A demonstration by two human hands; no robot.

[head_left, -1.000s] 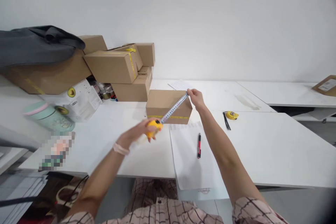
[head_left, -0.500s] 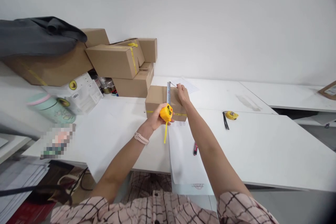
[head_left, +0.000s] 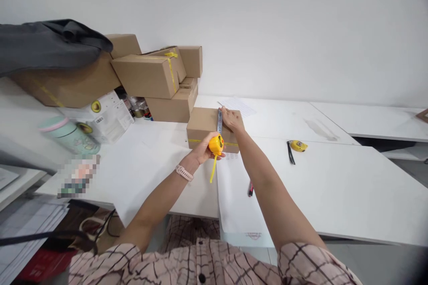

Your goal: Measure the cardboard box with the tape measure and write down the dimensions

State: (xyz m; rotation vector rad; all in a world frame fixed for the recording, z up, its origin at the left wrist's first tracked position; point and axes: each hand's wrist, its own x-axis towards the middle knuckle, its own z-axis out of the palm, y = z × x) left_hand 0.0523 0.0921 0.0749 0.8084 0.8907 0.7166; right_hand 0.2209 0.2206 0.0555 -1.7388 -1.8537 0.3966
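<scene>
Head view: left hand [head_left: 203, 148] grips tape measure [head_left: 216, 143]; right hand [head_left: 232, 120], hold unclear, on closed box [head_left: 202, 120] by blade [head_left: 220, 122]

Lt bright & diffuse, faint shadows on desk [head_left: 337, 187], wide-angle distortion, R corners dark.

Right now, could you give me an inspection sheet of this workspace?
Surface: white tabletop, white paper sheet on it.
Things in use: brown cardboard box; yellow tape measure, its pale numbered blade over the box's top.
Clutter: red-and-black pen, partly hidden; second yellow tape measure with black strap; mint-green bottle.
Grip: left hand holds the tape's case; right hand touches the box's top by the blade's far end.
Cables: dark strand, lower left; possibly a strap.
Surroundings: white wall; stacked brown cardboard boxes, left.
</scene>
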